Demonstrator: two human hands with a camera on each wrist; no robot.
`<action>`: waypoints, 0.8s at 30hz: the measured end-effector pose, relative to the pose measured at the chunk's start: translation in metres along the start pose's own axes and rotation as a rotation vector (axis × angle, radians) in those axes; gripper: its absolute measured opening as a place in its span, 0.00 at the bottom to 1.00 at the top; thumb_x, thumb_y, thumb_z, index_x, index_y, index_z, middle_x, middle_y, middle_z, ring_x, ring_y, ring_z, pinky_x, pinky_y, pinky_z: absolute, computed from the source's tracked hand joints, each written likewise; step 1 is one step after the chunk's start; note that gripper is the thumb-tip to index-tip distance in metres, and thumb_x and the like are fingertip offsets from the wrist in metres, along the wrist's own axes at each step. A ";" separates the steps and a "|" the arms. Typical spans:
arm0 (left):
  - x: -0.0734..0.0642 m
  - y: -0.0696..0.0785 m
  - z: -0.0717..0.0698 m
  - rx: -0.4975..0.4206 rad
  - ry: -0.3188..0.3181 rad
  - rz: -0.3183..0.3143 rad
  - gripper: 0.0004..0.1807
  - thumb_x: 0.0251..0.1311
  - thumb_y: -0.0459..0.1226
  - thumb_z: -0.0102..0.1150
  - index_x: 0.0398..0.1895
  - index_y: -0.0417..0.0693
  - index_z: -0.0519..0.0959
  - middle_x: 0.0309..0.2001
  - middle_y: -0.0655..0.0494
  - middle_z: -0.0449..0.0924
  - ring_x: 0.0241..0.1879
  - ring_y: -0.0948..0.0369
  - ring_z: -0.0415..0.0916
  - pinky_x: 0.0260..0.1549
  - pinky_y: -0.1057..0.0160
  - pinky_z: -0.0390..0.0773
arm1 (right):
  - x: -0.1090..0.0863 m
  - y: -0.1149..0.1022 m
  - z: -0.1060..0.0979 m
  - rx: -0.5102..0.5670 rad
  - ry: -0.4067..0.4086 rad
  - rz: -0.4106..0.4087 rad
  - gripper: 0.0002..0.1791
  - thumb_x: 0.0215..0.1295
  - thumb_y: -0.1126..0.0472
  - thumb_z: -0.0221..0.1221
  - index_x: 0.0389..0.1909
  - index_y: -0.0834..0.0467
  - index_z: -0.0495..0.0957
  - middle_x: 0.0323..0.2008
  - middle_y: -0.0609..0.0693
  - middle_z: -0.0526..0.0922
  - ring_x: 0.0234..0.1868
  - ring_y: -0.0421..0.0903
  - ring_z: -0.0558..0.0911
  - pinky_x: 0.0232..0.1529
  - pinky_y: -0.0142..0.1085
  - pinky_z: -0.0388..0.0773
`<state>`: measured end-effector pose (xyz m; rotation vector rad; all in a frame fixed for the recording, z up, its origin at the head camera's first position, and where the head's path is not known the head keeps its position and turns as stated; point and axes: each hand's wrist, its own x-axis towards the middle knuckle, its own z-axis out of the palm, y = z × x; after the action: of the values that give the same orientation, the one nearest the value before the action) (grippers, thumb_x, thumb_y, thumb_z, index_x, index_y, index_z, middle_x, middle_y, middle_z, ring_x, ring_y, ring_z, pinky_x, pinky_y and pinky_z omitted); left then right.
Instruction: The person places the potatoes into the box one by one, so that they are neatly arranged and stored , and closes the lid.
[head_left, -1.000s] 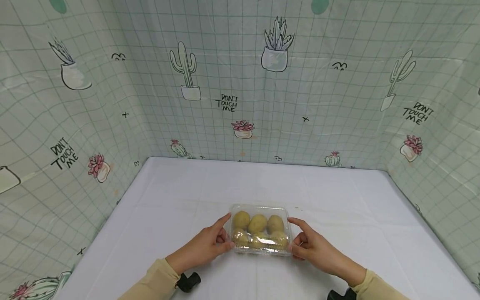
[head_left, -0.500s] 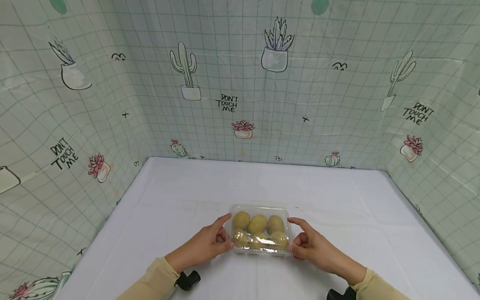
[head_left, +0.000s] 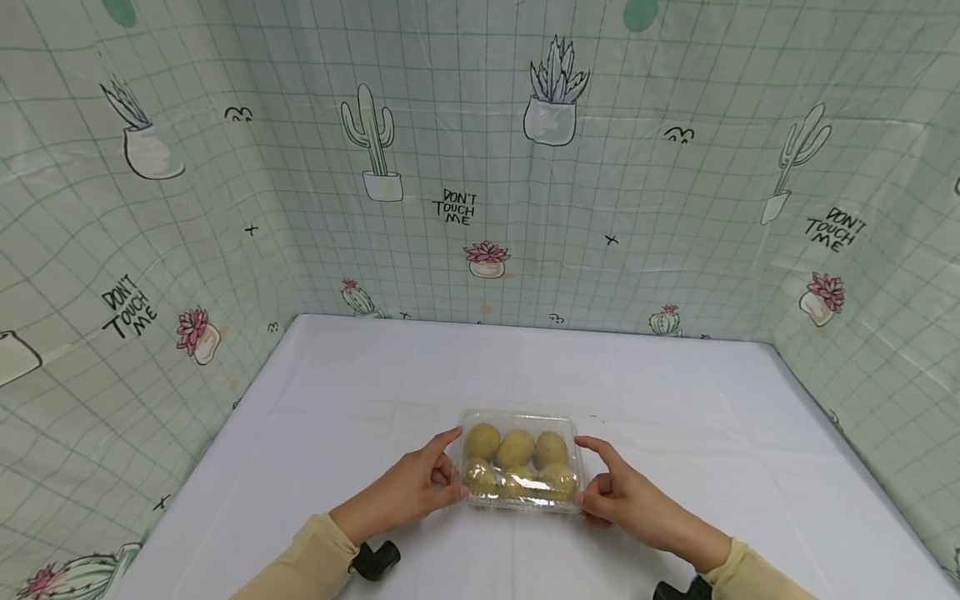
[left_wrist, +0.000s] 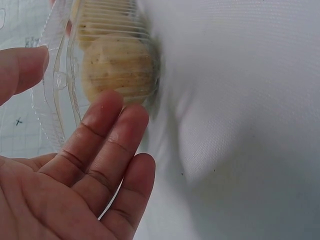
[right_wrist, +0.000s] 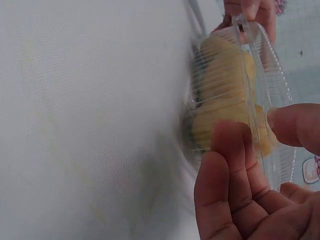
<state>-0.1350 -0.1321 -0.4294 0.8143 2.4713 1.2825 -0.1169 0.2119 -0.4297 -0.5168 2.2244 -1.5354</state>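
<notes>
A lidded clear plastic clamshell box (head_left: 521, 505) sits on the white-covered table. Inside are several rounded, yellow-brown pieces of produce (head_left: 516, 449), speckled when seen close in the left wrist view. My left hand (head_left: 408, 490) holds the box's left side, index fingertip by the far corner and thumb at the near one. On the right side, my right hand (head_left: 637, 506) grips it in mirror fashion. Both wrist views show a thumb (left_wrist: 35, 67) at the protruding rim and the other fingers (right_wrist: 230, 145) bent against the ribbed side wall.
A white cloth (head_left: 337, 392) covers the table. Hanging fabric (head_left: 480, 158) with a grid and cactus prints encloses the back and both sides. Black wrist mounts (head_left: 377, 561) show under the beige sleeves (head_left: 307, 562).
The lower fingers of my right hand have shifted slightly at the box's side. The box and my left hand stay in place.
</notes>
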 end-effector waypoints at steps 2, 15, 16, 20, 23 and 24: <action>0.000 -0.001 0.000 0.002 0.000 0.000 0.44 0.65 0.42 0.66 0.76 0.35 0.54 0.33 0.65 0.77 0.38 0.65 0.79 0.40 0.64 0.78 | 0.000 0.000 0.000 0.003 0.000 -0.005 0.43 0.71 0.65 0.60 0.76 0.62 0.43 0.29 0.56 0.81 0.30 0.45 0.81 0.33 0.35 0.81; 0.001 -0.002 0.000 -0.013 0.003 0.005 0.44 0.63 0.42 0.68 0.75 0.34 0.54 0.34 0.64 0.77 0.37 0.65 0.79 0.39 0.65 0.78 | 0.000 0.001 0.000 -0.003 0.002 -0.024 0.43 0.70 0.67 0.60 0.76 0.63 0.43 0.27 0.54 0.79 0.28 0.42 0.79 0.32 0.34 0.79; 0.001 -0.002 0.000 -0.013 0.004 0.004 0.44 0.63 0.42 0.68 0.75 0.34 0.54 0.34 0.64 0.77 0.37 0.65 0.79 0.39 0.65 0.78 | 0.000 0.001 0.000 -0.002 0.003 -0.019 0.43 0.70 0.67 0.60 0.76 0.62 0.43 0.27 0.54 0.79 0.28 0.42 0.79 0.32 0.34 0.79; 0.001 -0.003 0.001 -0.010 -0.001 -0.010 0.44 0.64 0.42 0.67 0.75 0.35 0.54 0.34 0.65 0.78 0.37 0.66 0.79 0.39 0.65 0.78 | 0.000 0.001 0.001 0.018 -0.002 0.008 0.43 0.71 0.66 0.59 0.77 0.61 0.42 0.29 0.55 0.80 0.29 0.43 0.79 0.32 0.35 0.80; 0.000 -0.003 0.000 -0.009 -0.007 -0.020 0.44 0.64 0.43 0.67 0.75 0.35 0.54 0.34 0.65 0.78 0.37 0.66 0.79 0.40 0.65 0.78 | 0.001 0.001 0.001 0.035 -0.006 0.023 0.44 0.71 0.65 0.59 0.77 0.60 0.41 0.30 0.56 0.81 0.29 0.45 0.80 0.32 0.37 0.82; 0.000 -0.003 0.000 -0.008 -0.007 -0.019 0.44 0.64 0.43 0.67 0.75 0.35 0.54 0.34 0.65 0.78 0.37 0.66 0.79 0.40 0.65 0.77 | 0.000 0.001 0.001 0.039 -0.006 0.025 0.44 0.71 0.65 0.59 0.77 0.60 0.41 0.30 0.56 0.81 0.29 0.46 0.80 0.32 0.38 0.82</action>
<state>-0.1359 -0.1331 -0.4318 0.7901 2.4602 1.2803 -0.1168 0.2110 -0.4307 -0.4802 2.1834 -1.5593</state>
